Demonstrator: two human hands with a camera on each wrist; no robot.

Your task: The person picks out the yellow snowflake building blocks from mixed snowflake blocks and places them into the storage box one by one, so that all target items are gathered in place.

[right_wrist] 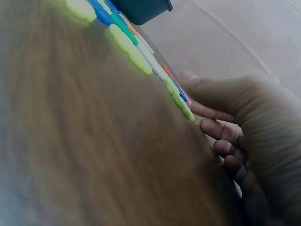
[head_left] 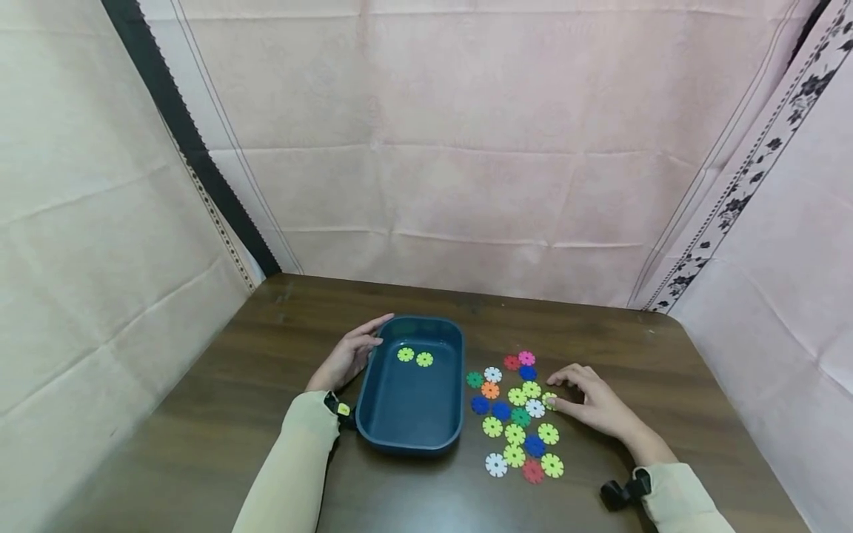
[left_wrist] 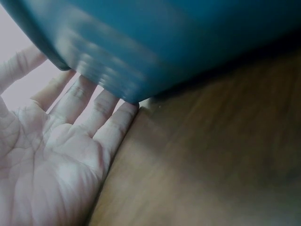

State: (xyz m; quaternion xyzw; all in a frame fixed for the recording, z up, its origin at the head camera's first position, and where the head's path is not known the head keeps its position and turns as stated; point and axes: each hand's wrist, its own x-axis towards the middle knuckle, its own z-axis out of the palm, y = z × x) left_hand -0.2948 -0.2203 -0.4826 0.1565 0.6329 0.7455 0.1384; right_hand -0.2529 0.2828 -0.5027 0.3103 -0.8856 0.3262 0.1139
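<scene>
My left hand [head_left: 343, 360] is at the left side of a dark blue rectangular tray [head_left: 409, 437], its extended fingers [left_wrist: 75, 96] against the outer wall. Two yellow-green notched discs [head_left: 415, 357] lie in the tray's far half. My right hand [head_left: 593, 400] is at the right edge of a loose group of coloured discs, fingers loosely bent and thumb apart from them. Its thumb tip overlaps a yellow-green disc [head_left: 548, 404] in the head view. In the right wrist view the thumb [right_wrist: 211, 92] and fingers stand beside the far end of the flat discs.
Several yellow-green, blue [head_left: 534, 446], white [head_left: 496, 465], green [head_left: 474, 380], red [head_left: 533, 471], orange [head_left: 489, 390] and pink [head_left: 526, 358] discs lie flat right of the tray. A brown wooden table [head_left: 226, 414] carries everything. Pale cloth [head_left: 460, 148] hangs behind and at both sides.
</scene>
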